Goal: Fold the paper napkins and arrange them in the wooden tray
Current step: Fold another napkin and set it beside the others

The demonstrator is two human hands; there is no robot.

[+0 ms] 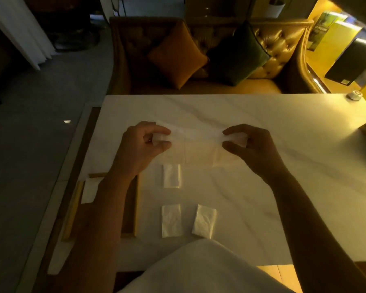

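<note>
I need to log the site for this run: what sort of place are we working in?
Likely a restaurant or hotel lounge: a white marble-look table, a tufted golden sofa with an orange cushion and a dark green cushion behind it, and printed booklets standing on a side counter at right.

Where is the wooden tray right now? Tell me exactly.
Head view: the wooden tray lies at the white table's left edge, partly under the left forearm, with one folded napkin in it.
</note>
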